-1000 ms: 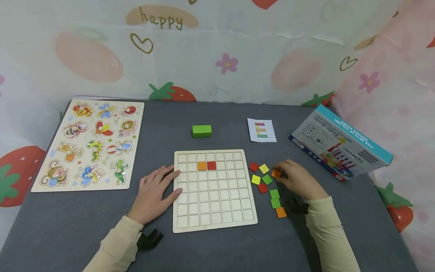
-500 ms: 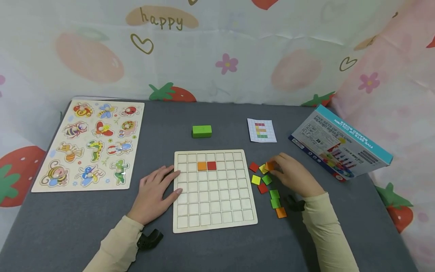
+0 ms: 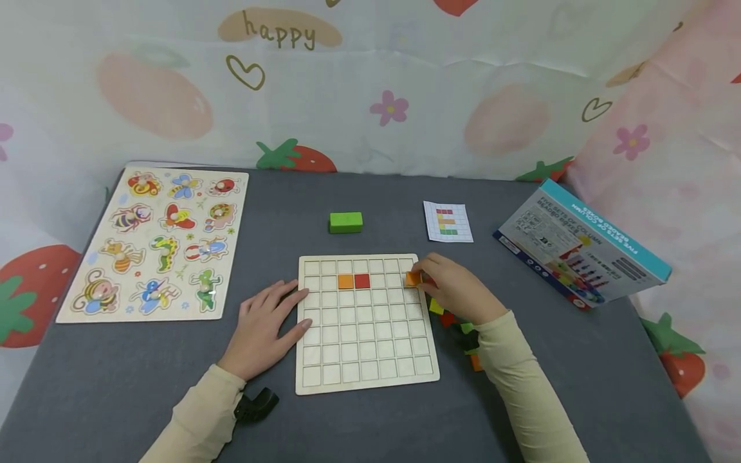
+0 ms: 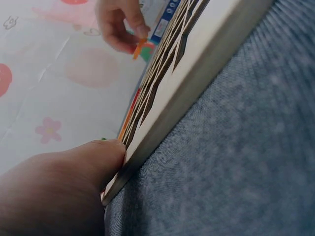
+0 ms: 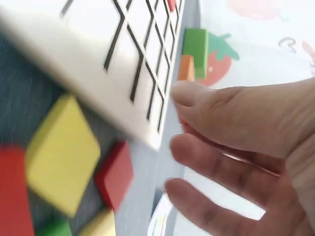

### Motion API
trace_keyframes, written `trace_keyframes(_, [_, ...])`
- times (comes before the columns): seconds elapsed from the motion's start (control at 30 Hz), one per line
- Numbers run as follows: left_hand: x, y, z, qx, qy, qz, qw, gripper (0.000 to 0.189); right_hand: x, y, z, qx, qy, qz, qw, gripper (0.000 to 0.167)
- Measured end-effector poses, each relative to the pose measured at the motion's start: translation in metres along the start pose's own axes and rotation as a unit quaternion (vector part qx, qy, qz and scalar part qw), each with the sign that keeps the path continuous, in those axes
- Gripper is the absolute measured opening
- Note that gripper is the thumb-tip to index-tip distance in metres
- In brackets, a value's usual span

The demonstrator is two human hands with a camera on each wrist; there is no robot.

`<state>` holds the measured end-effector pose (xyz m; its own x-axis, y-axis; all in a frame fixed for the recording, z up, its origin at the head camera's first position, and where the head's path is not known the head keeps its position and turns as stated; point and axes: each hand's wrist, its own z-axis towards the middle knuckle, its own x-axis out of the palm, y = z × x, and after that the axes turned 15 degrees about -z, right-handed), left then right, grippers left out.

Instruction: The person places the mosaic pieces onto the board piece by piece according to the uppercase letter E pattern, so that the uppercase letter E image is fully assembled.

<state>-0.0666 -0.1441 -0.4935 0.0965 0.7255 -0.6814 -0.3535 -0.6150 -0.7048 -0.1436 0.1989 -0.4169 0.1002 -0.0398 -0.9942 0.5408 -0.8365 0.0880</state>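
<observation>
A square wooden grid board [image 3: 370, 373] lies on the dark cloth, with an orange tile [image 3: 345, 281] and a red tile [image 3: 361, 281] side by side in its second row. My left hand [image 3: 266, 331] rests with straight, spread fingers on the board's left edge. Over the board's upper right edge, my right hand [image 3: 457, 289] pinches an orange tile [image 3: 413, 279] between thumb and finger. In the right wrist view that tile [image 5: 186, 69] stands on edge above the thumb tip. Loose tiles, including a yellow tile [image 3: 437, 307], lie beside the board, partly hidden under the right hand and sleeve.
A small card with a coloured grid pattern [image 3: 448, 222] and a green block [image 3: 345, 222] lie beyond the board. An insect puzzle board [image 3: 156, 244] is at the left. A tilted printed box [image 3: 581, 244] stands at the right, before a patterned curtain [image 3: 370, 77].
My right hand has carried the orange tile left from the loose pile to the board's upper right edge. The left hand keeps its place on the board.
</observation>
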Motion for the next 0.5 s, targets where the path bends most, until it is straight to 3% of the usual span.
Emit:
trace_keyframes(0.33, [0.0, 0.001, 0.001, -0.003, 0.003, 0.0, 1.0, 0.057, 0.01, 0.016, 0.021, -0.047, -0.019, -0.017, 0.9985, 0.024])
trace_keyframes(0.5, [0.0, 0.0, 0.002, -0.002, 0.005, -0.003, 1.0, 0.056, 0.012, 0.024, 0.028, -0.059, -0.007, -0.013, 0.9982, 0.024])
